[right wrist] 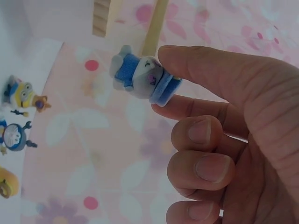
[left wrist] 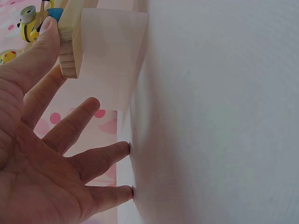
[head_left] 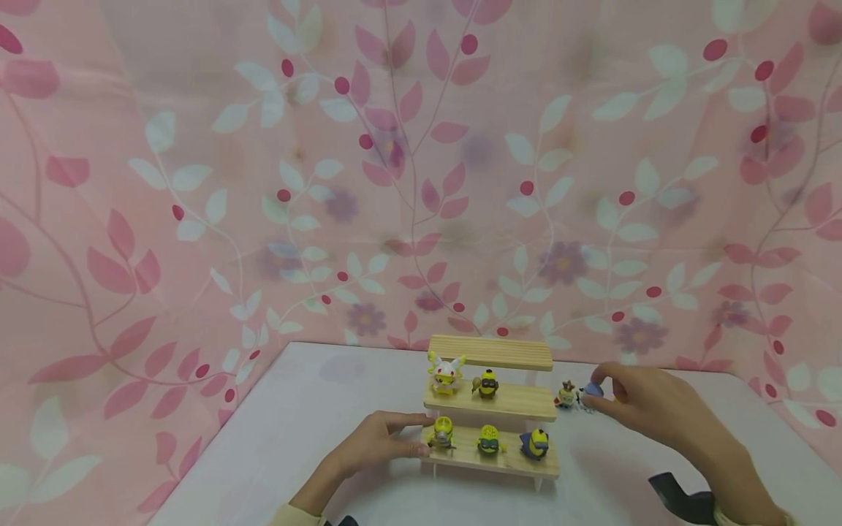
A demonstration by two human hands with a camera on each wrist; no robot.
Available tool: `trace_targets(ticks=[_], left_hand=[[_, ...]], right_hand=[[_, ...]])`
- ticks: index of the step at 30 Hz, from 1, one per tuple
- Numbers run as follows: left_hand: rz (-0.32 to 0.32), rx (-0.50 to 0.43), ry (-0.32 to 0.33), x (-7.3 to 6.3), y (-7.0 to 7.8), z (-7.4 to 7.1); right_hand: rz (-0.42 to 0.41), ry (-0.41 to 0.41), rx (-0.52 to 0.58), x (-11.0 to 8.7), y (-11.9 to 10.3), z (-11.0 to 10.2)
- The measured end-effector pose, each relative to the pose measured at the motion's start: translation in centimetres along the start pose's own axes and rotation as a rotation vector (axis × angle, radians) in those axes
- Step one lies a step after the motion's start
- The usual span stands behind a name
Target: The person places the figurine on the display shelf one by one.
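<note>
Two right fingertips (right wrist: pixel 173 59) pinch a figurine (right wrist: pixel 145 80); splayed left fingers (left wrist: pixel 46 93) touch shelving (left wrist: pixel 71 44).

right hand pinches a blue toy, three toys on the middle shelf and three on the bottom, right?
The middle shelf count is off: the head view shows two toys there, not three. The right hand does pinch a blue toy, and the bottom shelf holds three.

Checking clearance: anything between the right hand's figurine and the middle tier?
In the head view, a brown-hatted figurine stands on the table between the held blue figurine and the middle tier. Lifting over looks feasible.
</note>
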State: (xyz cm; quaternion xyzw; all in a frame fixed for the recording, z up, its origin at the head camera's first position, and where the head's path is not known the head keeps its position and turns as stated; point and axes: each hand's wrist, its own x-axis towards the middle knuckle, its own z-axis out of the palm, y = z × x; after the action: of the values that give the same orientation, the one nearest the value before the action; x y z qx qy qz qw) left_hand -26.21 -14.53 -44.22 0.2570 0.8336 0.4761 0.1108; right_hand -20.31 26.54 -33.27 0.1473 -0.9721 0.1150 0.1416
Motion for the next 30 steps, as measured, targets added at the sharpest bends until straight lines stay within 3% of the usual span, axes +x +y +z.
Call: trace_targets(ticks=[30], left_hand=[[0.006,-0.051,-0.007,0.0,-0.3,-0.1]], right_hand=[[-0.132,0.007,0.077,3.6,-3.5,1.3]])
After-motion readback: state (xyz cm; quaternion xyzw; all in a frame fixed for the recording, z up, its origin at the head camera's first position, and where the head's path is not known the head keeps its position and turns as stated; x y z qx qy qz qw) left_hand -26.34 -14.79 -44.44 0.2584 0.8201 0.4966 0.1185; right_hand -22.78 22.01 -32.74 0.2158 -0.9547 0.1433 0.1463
